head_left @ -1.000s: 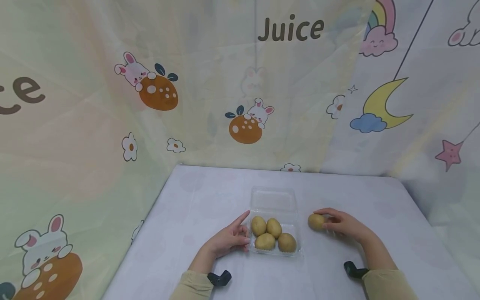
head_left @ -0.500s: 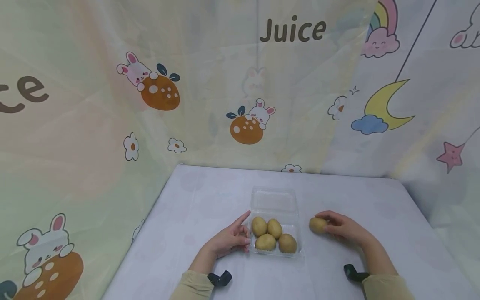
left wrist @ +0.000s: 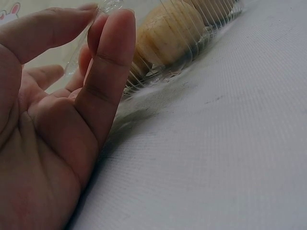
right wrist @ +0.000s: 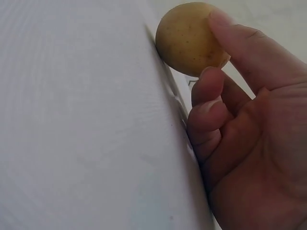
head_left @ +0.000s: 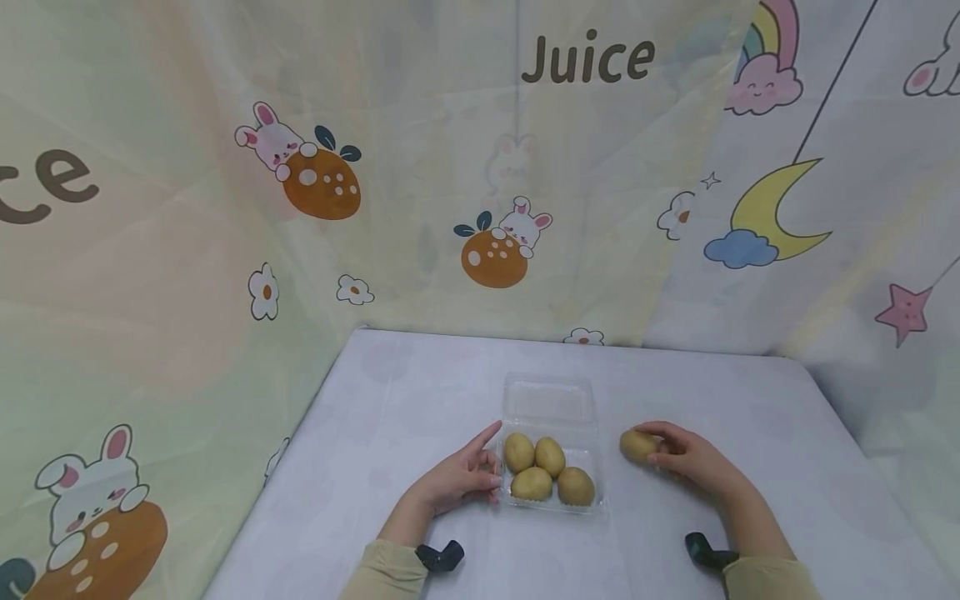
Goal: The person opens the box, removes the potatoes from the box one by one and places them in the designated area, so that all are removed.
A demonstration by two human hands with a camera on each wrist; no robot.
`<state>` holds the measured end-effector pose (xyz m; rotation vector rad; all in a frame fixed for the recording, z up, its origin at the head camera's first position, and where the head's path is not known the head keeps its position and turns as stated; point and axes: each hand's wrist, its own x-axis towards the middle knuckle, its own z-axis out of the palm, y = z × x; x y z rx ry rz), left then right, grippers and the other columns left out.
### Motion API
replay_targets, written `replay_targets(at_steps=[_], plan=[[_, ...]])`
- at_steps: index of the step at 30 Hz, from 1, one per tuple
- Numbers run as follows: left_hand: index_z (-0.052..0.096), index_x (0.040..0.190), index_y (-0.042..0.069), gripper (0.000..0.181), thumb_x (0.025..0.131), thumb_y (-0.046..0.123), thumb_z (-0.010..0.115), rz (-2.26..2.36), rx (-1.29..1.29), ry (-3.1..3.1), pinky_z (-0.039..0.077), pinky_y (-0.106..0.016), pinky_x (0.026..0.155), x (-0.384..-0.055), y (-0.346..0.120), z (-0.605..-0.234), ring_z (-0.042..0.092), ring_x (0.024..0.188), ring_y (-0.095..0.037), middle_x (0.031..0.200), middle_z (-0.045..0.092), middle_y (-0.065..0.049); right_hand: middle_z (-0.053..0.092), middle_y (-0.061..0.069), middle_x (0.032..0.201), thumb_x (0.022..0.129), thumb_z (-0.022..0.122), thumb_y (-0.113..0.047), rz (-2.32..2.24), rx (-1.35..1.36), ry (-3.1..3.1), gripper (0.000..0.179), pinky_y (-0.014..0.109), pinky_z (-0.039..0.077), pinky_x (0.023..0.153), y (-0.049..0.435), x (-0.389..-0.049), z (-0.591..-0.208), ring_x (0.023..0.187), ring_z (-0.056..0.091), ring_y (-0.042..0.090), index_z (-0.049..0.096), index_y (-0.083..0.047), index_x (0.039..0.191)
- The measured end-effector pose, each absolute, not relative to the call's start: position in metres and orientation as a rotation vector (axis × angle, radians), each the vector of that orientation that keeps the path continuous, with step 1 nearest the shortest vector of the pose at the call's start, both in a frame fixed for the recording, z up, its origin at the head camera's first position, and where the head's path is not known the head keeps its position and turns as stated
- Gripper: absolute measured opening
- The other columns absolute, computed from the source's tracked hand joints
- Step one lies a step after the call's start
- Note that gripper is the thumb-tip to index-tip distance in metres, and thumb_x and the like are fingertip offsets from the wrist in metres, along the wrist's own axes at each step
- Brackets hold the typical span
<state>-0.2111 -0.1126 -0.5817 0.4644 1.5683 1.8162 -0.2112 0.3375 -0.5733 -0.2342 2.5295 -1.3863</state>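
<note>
A clear plastic clamshell box (head_left: 588,457) lies open on the table, its lid (head_left: 548,400) folded back. Several potatoes (head_left: 532,483) sit inside its base. At the box's left edge, my left hand (head_left: 456,482) pinches the rim between thumb and fingers, with the index finger stretched along the side. In the left wrist view, a potato (left wrist: 172,31) shows through the ribbed wall. To the right of the box, my right hand (head_left: 693,454) holds another potato (right wrist: 187,38) between thumb and fingers, close to the table; the other fingers curl beneath.
A white cloth covers the table (head_left: 420,392). Printed curtains (head_left: 420,167) with rabbits and flowers hang behind it and at both sides. Each wrist carries a black camera mount (head_left: 441,557).
Little differs: the right hand and its potato shift very slightly, while the left hand stays at the box. The whole head view drifts a few pixels.
</note>
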Motion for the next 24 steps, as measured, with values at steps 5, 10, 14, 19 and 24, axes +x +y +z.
replay_targets(at_steps=[5, 10, 14, 19, 24], plan=[[0.009, 0.159, 0.036, 0.098, 0.088, 0.009, 0.072, 1.816, 0.468, 1.563, 0.058, -0.033, 0.076, -0.2116, -0.1128, -0.5823, 0.065, 0.077, -0.016, 0.098, 0.053, 0.001, 0.057, 0.010, 0.099, 0.089, 0.072, -0.032, -1.399, -0.281, 2.505, 0.052, 0.028, 0.046, 0.050, 0.3371, -0.2098, -0.5724, 0.059, 0.051, 0.014, 0.056, -0.020, 0.137], [0.010, 0.158, 0.037, 0.098, 0.088, 0.009, 0.072, 1.817, 0.463, 1.562, 0.059, -0.033, 0.076, -0.2123, -0.1134, -0.5841, 0.065, 0.078, -0.016, 0.098, 0.053, 0.001, 0.057, 0.010, 0.106, 0.091, 0.070, -0.030, -1.433, -0.326, 2.478, 0.050, 0.028, 0.046, 0.051, 0.3359, -0.2083, -0.5714, 0.060, 0.051, 0.014, 0.056, -0.019, 0.137], [0.012, 0.158, 0.039, 0.097, 0.088, 0.008, 0.072, 1.820, 0.455, 1.562, 0.059, -0.033, 0.076, -0.2122, -0.1134, -0.5852, 0.065, 0.078, -0.016, 0.098, 0.053, 0.000, 0.057, 0.006, 0.091, 0.091, 0.069, -0.028, -1.446, -0.352, 2.462, 0.048, 0.027, 0.046, 0.051, 0.3362, -0.2080, -0.5722, 0.059, 0.050, 0.012, 0.056, -0.016, 0.136], [0.013, 0.157, 0.040, 0.097, 0.088, 0.006, 0.071, 1.822, 0.449, 1.560, 0.059, -0.033, 0.076, -0.2120, -0.1135, -0.5854, 0.065, 0.077, -0.016, 0.098, 0.053, 0.000, 0.056, 0.006, 0.087, 0.092, 0.069, -0.026, -1.448, -0.378, 2.454, 0.046, 0.028, 0.047, 0.051, 0.3368, -0.2078, -0.5736, 0.059, 0.050, 0.013, 0.058, -0.015, 0.135], [0.015, 0.156, 0.042, 0.095, 0.088, 0.006, 0.071, 1.823, 0.442, 1.562, 0.059, -0.033, 0.076, -0.2123, -0.1136, -0.5854, 0.064, 0.077, -0.016, 0.098, 0.053, 0.000, 0.058, 0.007, 0.092, 0.093, 0.068, -0.026, -1.445, -0.398, 2.466, 0.043, 0.028, 0.047, 0.052, 0.3372, -0.2075, -0.5743, 0.060, 0.051, 0.015, 0.059, -0.016, 0.133]])
